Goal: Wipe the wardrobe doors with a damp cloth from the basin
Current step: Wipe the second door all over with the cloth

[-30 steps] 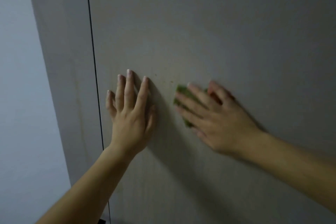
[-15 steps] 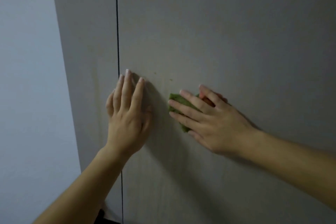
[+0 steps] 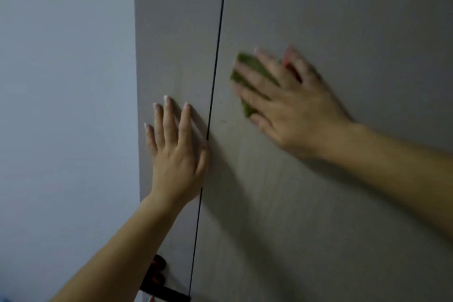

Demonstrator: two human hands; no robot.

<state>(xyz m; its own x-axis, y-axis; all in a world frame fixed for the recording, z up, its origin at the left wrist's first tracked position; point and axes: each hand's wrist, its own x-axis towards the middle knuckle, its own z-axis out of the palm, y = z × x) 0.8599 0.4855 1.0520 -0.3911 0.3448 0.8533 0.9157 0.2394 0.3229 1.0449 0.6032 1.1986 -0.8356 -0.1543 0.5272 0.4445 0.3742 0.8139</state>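
Note:
Two grey wardrobe doors fill the view, a wide one (image 3: 343, 19) on the right and a narrow one (image 3: 176, 32) left of a thin dark gap. My right hand (image 3: 291, 103) presses a green cloth (image 3: 247, 68) flat against the wide door, close to the gap, with the fingers spread over the cloth; the hand is blurred. My left hand (image 3: 175, 152) lies flat on the narrow door, fingers apart and pointing up, with the thumb at the gap. It holds nothing.
A pale blue-grey wall (image 3: 66, 105) stands left of the wardrobe's edge. A small dark and red object (image 3: 157, 274) shows at the bottom, below my left forearm; I cannot tell what it is.
My right hand has slid the cloth up and left toward the gap between the doors. My left hand now rests on the narrow door. The view has swung left.

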